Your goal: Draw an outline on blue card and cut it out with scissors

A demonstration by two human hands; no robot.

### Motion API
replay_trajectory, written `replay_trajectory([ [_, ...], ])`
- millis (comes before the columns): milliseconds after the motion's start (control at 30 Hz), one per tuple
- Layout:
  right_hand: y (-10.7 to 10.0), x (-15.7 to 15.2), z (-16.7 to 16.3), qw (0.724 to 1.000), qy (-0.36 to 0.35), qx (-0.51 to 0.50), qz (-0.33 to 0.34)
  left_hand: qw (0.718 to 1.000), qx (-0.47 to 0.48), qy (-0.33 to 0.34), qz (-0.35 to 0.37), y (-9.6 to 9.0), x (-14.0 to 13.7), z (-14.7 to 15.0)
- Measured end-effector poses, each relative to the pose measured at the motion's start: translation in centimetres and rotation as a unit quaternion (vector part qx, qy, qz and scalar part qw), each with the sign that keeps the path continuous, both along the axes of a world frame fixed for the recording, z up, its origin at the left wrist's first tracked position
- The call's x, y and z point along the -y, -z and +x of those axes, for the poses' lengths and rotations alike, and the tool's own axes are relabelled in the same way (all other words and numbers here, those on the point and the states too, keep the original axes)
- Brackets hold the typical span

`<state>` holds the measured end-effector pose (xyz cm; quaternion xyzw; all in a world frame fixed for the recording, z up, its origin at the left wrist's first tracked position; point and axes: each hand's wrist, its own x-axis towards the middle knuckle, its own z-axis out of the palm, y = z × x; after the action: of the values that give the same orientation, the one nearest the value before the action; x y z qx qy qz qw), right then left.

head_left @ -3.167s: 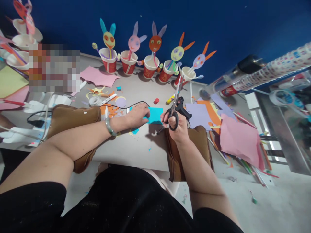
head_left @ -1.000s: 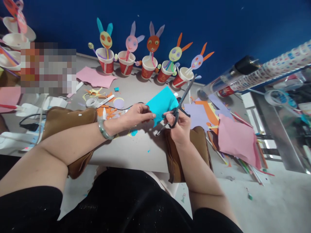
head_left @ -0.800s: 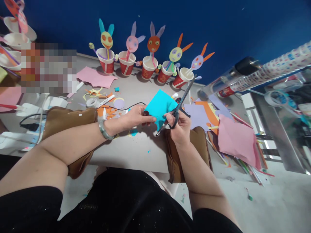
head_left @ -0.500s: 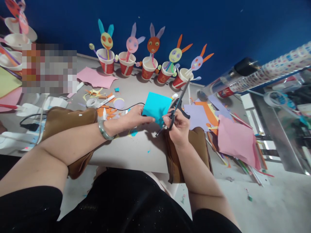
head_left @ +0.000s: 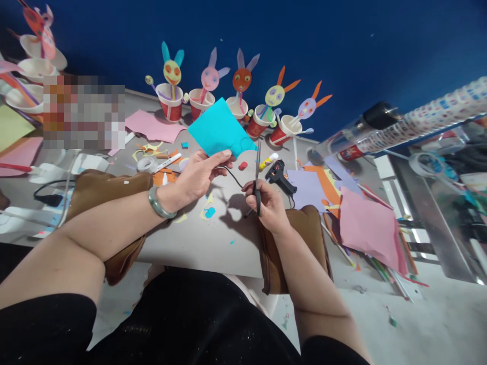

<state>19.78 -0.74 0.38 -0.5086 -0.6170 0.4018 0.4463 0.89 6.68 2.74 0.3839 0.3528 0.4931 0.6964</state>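
Observation:
My left hand [head_left: 201, 177] is closed on the lower edge of a bright blue sheet of paper [head_left: 218, 126], thumb on top. Rounded outlines show near the sheet's lower right corner. In my right hand [head_left: 268, 203] is a pair of black-handled scissors [head_left: 258, 172], gripped at the handles with the blades pointing up. The blades stand close beside the sheet's right corner; whether they touch it I cannot tell. Below my left hand a small blue paper scrap [head_left: 209, 212] lies on the table [head_left: 213, 243]. Just right of the scissors lies a black glue gun [head_left: 280, 177].
Red paper cups [head_left: 170, 104] with paper rabbit figures line the blue wall. Brown cushions [head_left: 114, 187] lie under both forearms. Purple paper [head_left: 310, 190] and pink paper [head_left: 371, 228] are at the right. A white power strip [head_left: 23, 220] sits at the left.
The blue sheet has moved up and left and turned, showing its rounded outlines. My right hand has lowered slightly, the scissors now more upright and apart from my left hand. The glue gun has come into view.

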Motion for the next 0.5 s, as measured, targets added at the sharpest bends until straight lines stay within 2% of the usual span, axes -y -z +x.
replay_trajectory([
  [200,-0.33,0.21,-0.14,0.995,-0.069,0.014,-0.077,1.0,0.016,0.015,-0.005,0.01,0.44,0.05],
  [367,-0.51,0.32,-0.22,0.993,-0.081,0.016,-0.089,0.999,-0.006,0.032,-0.003,0.36,0.55,0.04],
  [500,-0.66,0.34,-0.17,0.993,-0.087,0.017,-0.082,1.0,-0.001,0.004,0.012,0.06,0.0,-0.16],
])
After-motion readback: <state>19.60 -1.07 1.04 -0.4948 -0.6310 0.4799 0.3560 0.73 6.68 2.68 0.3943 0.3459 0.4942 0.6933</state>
